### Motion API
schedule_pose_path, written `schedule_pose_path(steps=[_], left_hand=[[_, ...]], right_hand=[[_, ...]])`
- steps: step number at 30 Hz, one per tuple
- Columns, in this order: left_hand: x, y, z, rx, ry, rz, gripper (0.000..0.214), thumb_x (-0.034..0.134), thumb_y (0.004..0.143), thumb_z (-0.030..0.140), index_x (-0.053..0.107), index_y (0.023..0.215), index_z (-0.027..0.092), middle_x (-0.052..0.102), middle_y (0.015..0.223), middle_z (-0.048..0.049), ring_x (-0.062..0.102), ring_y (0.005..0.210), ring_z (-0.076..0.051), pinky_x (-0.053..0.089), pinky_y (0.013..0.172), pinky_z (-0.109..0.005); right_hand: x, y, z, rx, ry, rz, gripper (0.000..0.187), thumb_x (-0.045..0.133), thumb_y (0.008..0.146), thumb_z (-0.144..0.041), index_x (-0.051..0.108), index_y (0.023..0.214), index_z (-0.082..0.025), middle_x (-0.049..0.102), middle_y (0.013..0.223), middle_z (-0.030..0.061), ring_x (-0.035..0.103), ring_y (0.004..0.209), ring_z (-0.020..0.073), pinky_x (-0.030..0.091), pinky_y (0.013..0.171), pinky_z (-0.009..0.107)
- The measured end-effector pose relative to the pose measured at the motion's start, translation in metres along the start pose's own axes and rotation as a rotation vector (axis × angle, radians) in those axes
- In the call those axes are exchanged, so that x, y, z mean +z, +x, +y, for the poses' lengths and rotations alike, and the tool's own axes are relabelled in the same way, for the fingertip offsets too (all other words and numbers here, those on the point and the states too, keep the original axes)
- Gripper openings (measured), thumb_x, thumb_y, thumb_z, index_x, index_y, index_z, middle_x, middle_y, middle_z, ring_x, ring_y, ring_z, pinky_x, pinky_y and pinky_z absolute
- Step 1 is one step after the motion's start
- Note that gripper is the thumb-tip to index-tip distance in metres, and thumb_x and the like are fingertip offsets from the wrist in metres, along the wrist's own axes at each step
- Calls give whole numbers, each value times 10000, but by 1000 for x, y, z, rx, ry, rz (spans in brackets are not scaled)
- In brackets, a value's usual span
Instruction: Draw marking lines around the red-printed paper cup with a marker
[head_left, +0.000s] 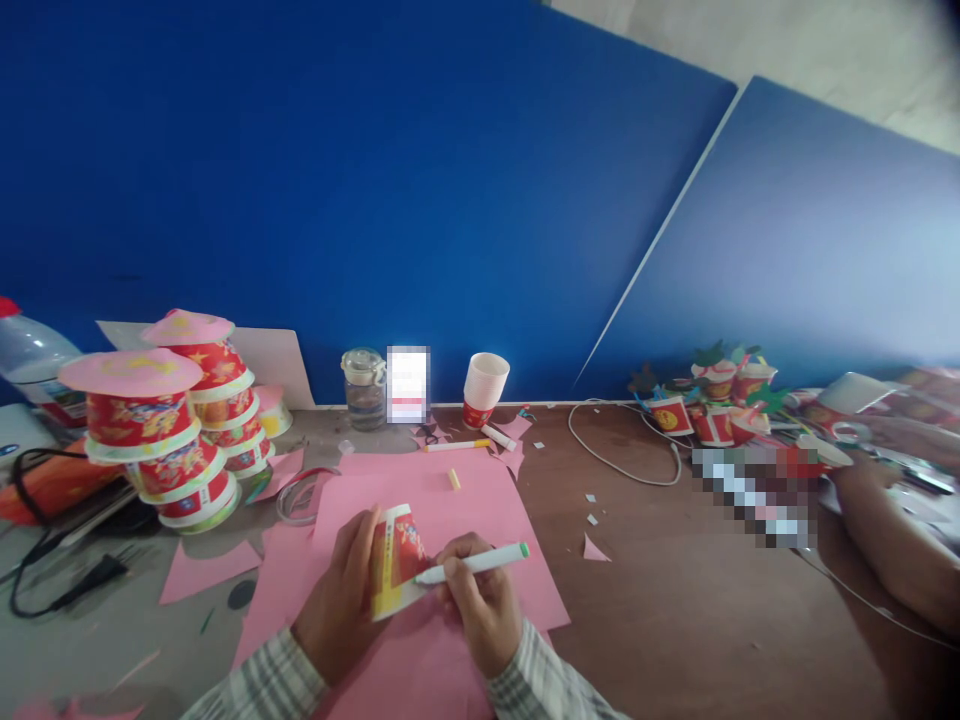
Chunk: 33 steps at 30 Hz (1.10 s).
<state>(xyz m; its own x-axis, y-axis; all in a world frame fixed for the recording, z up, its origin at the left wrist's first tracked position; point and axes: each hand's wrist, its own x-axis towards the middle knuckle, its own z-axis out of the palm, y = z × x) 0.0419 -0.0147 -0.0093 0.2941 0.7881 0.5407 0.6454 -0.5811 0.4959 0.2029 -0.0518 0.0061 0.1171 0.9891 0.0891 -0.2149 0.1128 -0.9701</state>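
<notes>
My left hand [346, 590] is closed around a red paper cup [397, 560] with a yellow-coloured band, tilted over the pink paper [510, 560]. In my right hand [480, 605] is a white marker [480, 562] with a green end. The marker's other end meets the cup near its rim; the tip itself is too small to make out. A small pale yellow cap [454, 480] lies on the pink paper just beyond my hands. Farther back rests a yellow and white marker [457, 446].
Stacked decorated paper bowls [180, 440] with pink tops stand at left, near a black plug [97, 580]. A glass jar [364, 390] and upright white cups [486, 385] stand by the blue partition [420, 200]. At right are decorated small cups [716, 425], a cable [626, 465] and another person's arm [892, 540].
</notes>
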Motion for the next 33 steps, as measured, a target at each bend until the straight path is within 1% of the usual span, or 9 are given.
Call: schedule_pose_path(steps=[7, 11, 15, 19, 22, 25, 28, 33], left_hand=[[0, 0, 0, 13, 29, 5, 853, 572, 585, 483, 100, 1224, 171, 393, 1084, -136, 422, 1004, -305, 448, 779, -474], [-1, 1, 1, 47, 55, 6, 862, 567, 581, 501, 91, 1226, 184, 400, 1074, -134, 420, 1001, -308, 453, 774, -478], [-1, 0, 0, 24, 49, -7, 890, 587, 564, 496, 92, 1225, 163, 400, 1075, -140, 419, 1005, -303, 455, 781, -462], [1, -1, -1, 16, 42, -8, 902, 601, 557, 478, 97, 1224, 141, 387, 1088, -147, 406, 1022, -299, 446, 801, -449], [1, -2, -3, 19, 47, -11, 902, 601, 559, 463, 86, 1227, 143, 383, 1093, -145, 401, 1026, -298, 443, 800, -456], [2, -2, -4, 35, 60, -13, 867, 585, 580, 424, 77, 1229, 157, 379, 1097, -136, 396, 1030, -293, 439, 800, -467], [2, -3, -4, 23, 62, -16, 872, 591, 568, 406, 78, 1229, 159, 379, 1100, -135, 399, 1026, -301, 449, 781, -474], [2, -2, -4, 19, 57, -16, 851, 588, 569, 368, 91, 1226, 152, 391, 1097, -133, 401, 1023, -296, 443, 791, -474]], right_hand=[[1, 0, -3, -22, -7, -21, 199, 568, 705, -345, 584, 639, -159, 506, 408, -32, 422, 339, 106, 314, 305, 157], [1, 0, -5, -12, -14, -13, 202, 569, 701, -363, 582, 645, -168, 507, 409, -34, 400, 327, 101, 295, 298, 155], [1, -1, -5, -5, -30, -9, 209, 564, 702, -368, 580, 638, -169, 510, 412, -33, 391, 324, 99, 299, 299, 157], [0, 0, -3, -10, -37, -17, 194, 565, 706, -342, 582, 637, -162, 516, 415, -28, 414, 340, 106, 321, 319, 167], [0, 0, -1, -6, -17, -28, 185, 558, 715, -334, 580, 646, -164, 509, 418, -33, 408, 336, 102, 325, 324, 171], [0, -1, 0, -4, -12, -44, 174, 554, 720, -325, 588, 665, -163, 514, 436, -29, 434, 359, 111, 339, 342, 176], [-1, -2, 0, -13, -36, -65, 145, 553, 721, -292, 596, 671, -162, 530, 451, -19, 451, 378, 118, 353, 365, 183], [0, -2, -3, -36, -36, -96, 119, 535, 724, -258, 593, 676, -166, 525, 462, -19, 438, 389, 120, 350, 383, 192]])
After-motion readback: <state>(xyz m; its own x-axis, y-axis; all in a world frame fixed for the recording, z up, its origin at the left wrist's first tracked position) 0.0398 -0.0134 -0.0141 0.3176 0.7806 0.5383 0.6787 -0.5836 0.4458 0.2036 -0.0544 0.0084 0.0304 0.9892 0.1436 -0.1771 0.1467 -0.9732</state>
